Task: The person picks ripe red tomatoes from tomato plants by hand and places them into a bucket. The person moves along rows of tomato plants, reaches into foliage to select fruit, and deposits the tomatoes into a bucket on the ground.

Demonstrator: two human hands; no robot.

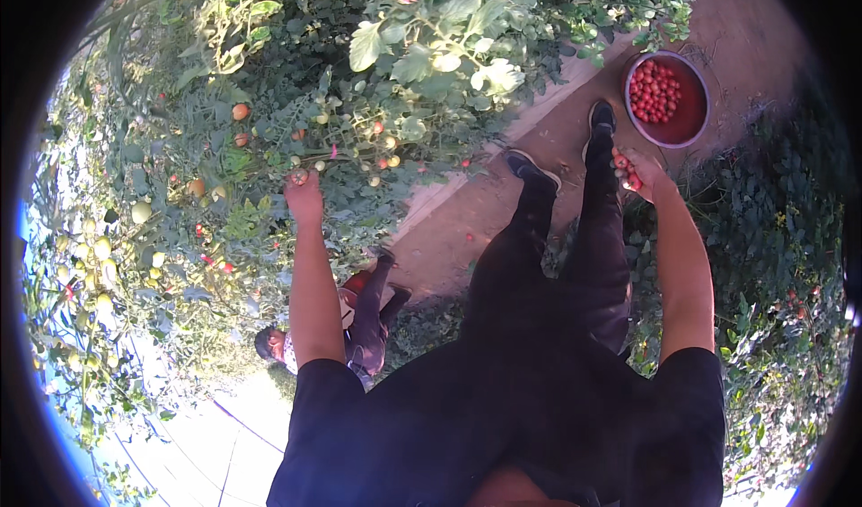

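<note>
My left hand (304, 198) reaches into the tomato plants (269, 109), its fingers around a reddish small tomato (299, 177). Whether that tomato is still on its stem cannot be told. Several red tomatoes (630, 178) are gathered in my right hand (652, 175), in front of my right leg. Just beyond this hand stands a round bucket (695, 108) on the path, partly filled with small red tomatoes (652, 93). Orange, pale green and yellowish tomatoes (240, 111) hang among the leaves around my left hand.
A bare soil path (431, 264) runs diagonally between the plant rows, with a pale strip (438, 200) along one side. Dense foliage (761, 217) borders the right. Another person (370, 325) stands lower left beside a red container (355, 283). One red tomato (469, 237) lies on the soil.
</note>
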